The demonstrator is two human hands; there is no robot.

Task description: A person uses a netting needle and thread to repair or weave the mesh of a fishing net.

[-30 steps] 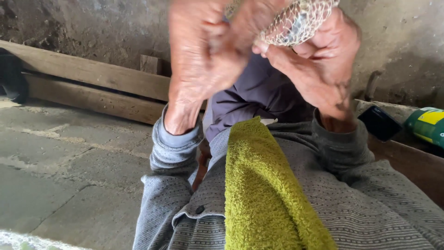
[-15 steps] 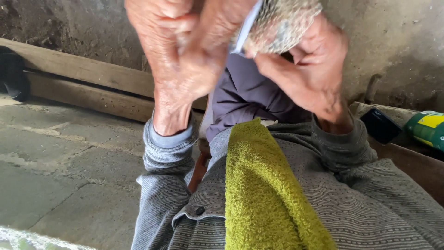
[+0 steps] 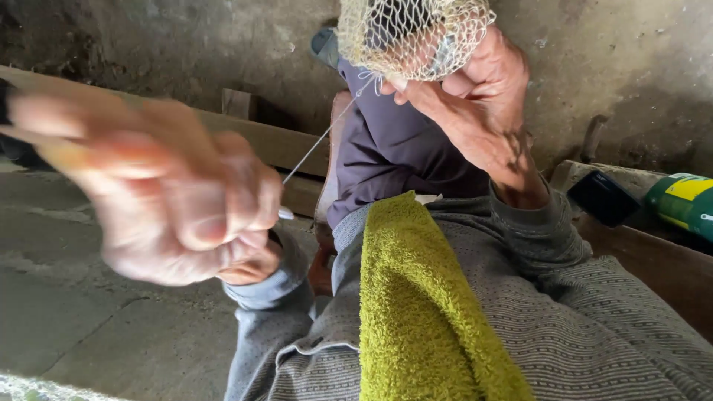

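Left hand [image 3: 171, 215] has pulled away from the right since the earlier frame, now blurred at left of frame, clenched on a small white tool; thread [image 3: 327, 134] runs taut from it up to the net [image 3: 412, 33]; right hand [image 3: 475, 111] stays at top centre, fingers pinching the net's lower edge; net is cream, open mesh, bunched into a pouch with something dark inside, can't tell what; green towel [image 3: 423, 312] lies over the lap at lower centre; green-yellow can [image 3: 683, 204] at right edge.
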